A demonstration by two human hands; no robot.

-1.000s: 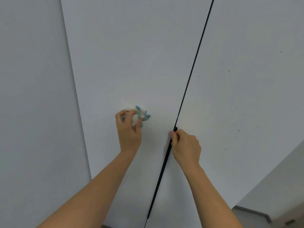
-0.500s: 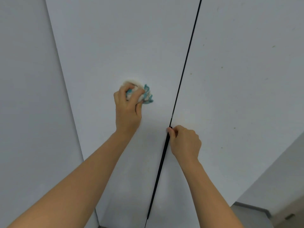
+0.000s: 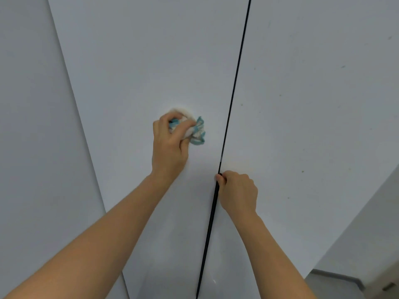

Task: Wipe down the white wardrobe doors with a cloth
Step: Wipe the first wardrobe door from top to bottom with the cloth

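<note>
White, matte and flat: two wardrobe doors fill the view, the left door (image 3: 138,61) and the right door (image 3: 313,104), parted by a thin black vertical gap (image 3: 234,93) that runs from top to bottom. Both panels are smooth; the right one carries a few small dark specks.

Cloth (image 3: 195,131): soft, fluffy, white with a teal wavy edge, bunched into a crumpled wad. It lies pressed against the left door, roughly mid-height, a little left of the gap.

Left hand (image 3: 170,145): fingers curled round the wad and clamped on it, teal frill sticking out past the fingertips on the right side. Forearm bare.

Right hand (image 3: 237,190): fingers curled at the inner edge of the right door, thumb against the gap; fingertips are hidden, so whether they hook round the door's edge I cannot tell.

Further left, another plain white panel (image 3: 32,126) meets the left door at a straight seam. Lower right: a grey floor (image 3: 336,288) with a darker skirting strip.
</note>
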